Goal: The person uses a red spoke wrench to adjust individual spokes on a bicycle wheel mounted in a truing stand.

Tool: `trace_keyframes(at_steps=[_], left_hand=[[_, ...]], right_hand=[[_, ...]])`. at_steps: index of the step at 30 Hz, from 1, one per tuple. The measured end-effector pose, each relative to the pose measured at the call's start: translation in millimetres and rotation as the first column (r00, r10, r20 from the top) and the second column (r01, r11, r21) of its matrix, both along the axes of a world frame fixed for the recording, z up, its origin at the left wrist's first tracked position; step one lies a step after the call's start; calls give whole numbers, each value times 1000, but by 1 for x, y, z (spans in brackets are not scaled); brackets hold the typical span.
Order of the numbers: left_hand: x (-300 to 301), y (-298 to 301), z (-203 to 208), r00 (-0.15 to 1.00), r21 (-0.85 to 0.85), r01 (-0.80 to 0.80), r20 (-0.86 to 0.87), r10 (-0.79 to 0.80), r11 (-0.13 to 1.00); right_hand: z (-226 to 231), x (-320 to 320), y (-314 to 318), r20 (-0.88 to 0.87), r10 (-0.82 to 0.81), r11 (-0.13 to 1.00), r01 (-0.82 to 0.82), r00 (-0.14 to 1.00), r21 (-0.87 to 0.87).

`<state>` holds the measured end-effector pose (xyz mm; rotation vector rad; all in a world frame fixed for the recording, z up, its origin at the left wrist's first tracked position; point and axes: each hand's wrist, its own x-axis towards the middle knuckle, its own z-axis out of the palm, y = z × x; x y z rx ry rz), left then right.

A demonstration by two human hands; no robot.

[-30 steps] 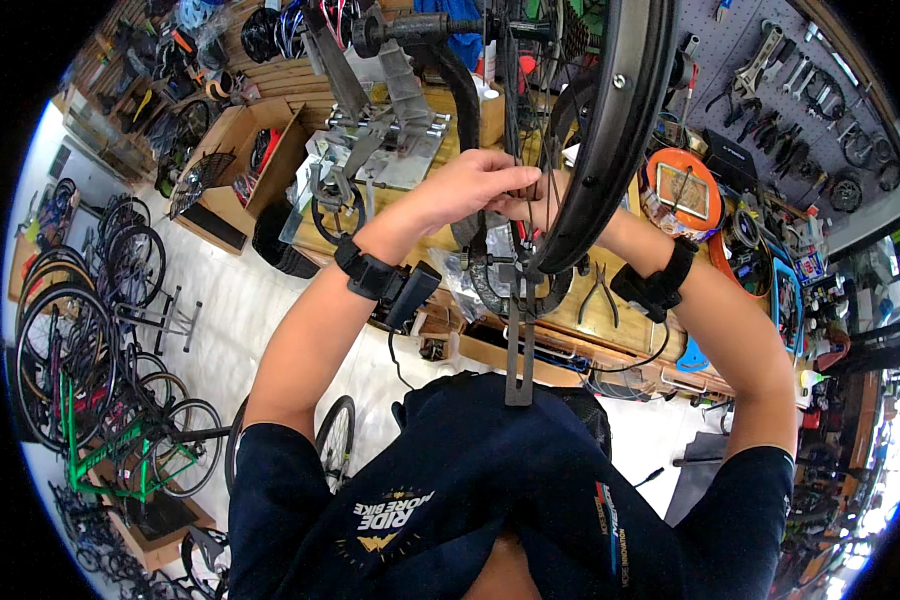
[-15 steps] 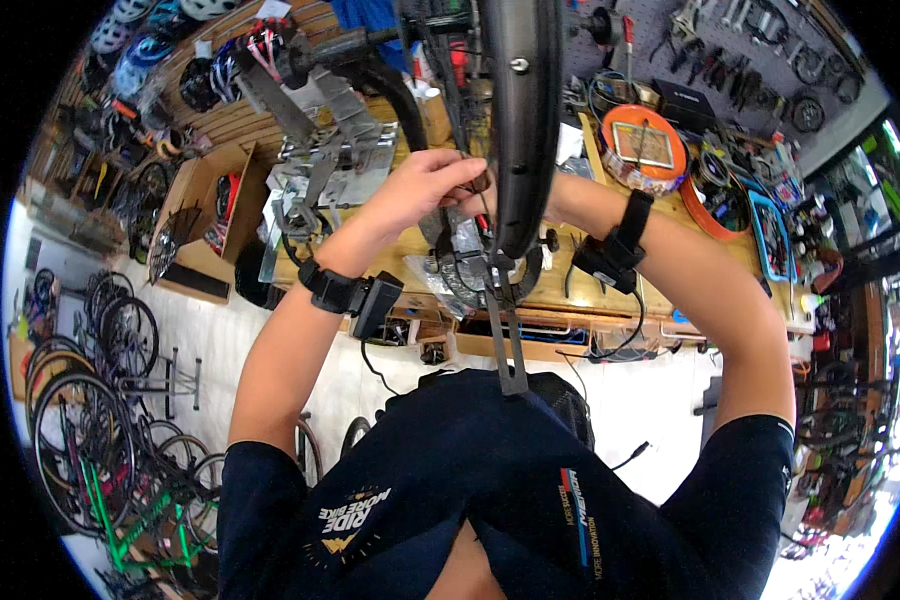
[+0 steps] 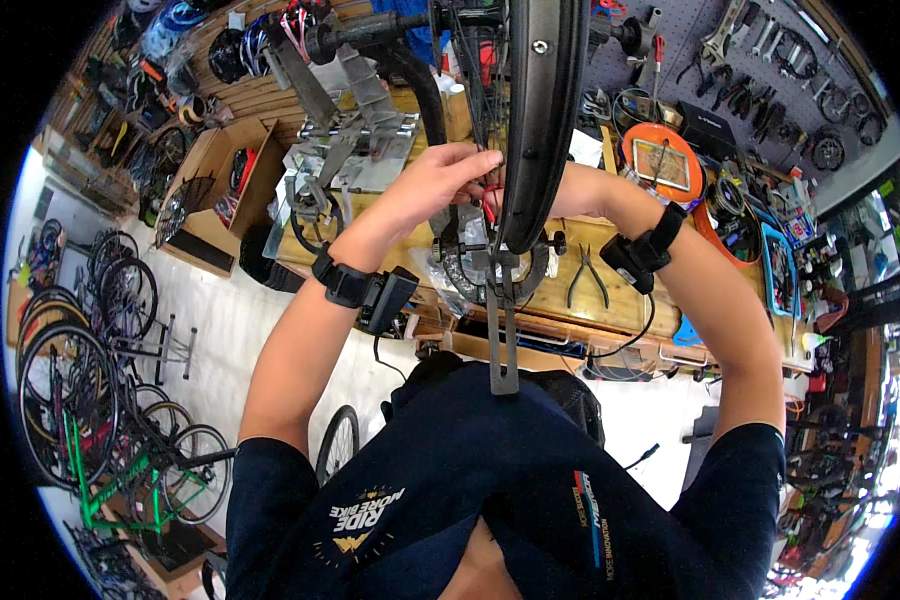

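A black bicycle wheel rim [image 3: 542, 130] stands upright in a truing stand [image 3: 503, 340] in front of me, with thin spokes on its left side. My left hand [image 3: 452, 178] is left of the rim at the spokes, thumb and fingers pinched together; what lies between them is too small to make out. My right hand [image 3: 578, 192] reaches behind the rim from the right, and its fingers are mostly hidden. A small red piece [image 3: 489, 206] shows just below the left fingertips, beside the rim. Both wrists wear black strapped devices.
Black-handled pliers [image 3: 587, 277] lie on the wooden bench [image 3: 620, 310], right of the stand. Farther right are an orange round tray [image 3: 662, 140] and a blue bin [image 3: 778, 265]. A metal fixture [image 3: 360, 150] and an open cardboard box [image 3: 205, 235] stand left. Tools hang on the pegboard [image 3: 750, 60].
My view has shifted slightly, so the rim and bench sit farther right in the picture. Both hands stay around the rim; the red piece and the pliers show more fully.
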<state>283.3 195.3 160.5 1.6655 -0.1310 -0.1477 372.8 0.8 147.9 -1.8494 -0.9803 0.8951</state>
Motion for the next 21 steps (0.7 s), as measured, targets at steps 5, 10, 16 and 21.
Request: trace_keyframes(at_steps=[5, 10, 16, 21], left_hand=[[9, 1, -10, 999, 62, 6, 41, -8, 998], [5, -2, -4, 999, 52, -6, 37, 4, 999], [5, 2, -12, 999, 12, -10, 35, 9, 1000], [14, 6, -23, 985, 130, -16, 171, -6, 991]], right_hand=[[1, 5, -9, -124, -26, 994, 38, 992, 99], [-42, 6, 0, 598, -342, 914, 109, 725, 390], [7, 0, -12, 4, -516, 823, 494, 857, 281], [12, 3, -34, -154, -501, 800, 524, 851, 291]])
